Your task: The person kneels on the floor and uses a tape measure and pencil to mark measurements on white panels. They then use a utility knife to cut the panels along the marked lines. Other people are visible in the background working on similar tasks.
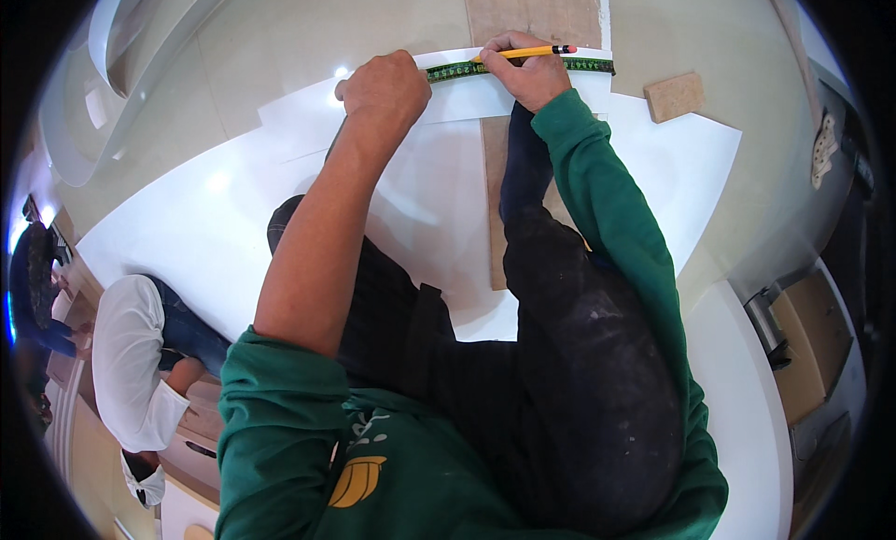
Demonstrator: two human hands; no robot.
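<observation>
Green sweatshirt right up close, and beyond it the left hand curls at the tape measure, its exact grip hidden; the right hand pinches a yellow pencil over it. Best pin that tape flat and mark lightly! It's dark green with pale markings, lying along the white strip.

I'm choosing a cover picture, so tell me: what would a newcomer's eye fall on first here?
Probably the yellow pencil in the right grip, near the top centre, its tip by a green-and-black measuring tape laid along a white strip. Next come the green sleeves, either side of the dark trousers. At lower left, a bent-over person in white may draw a later glance.
</observation>
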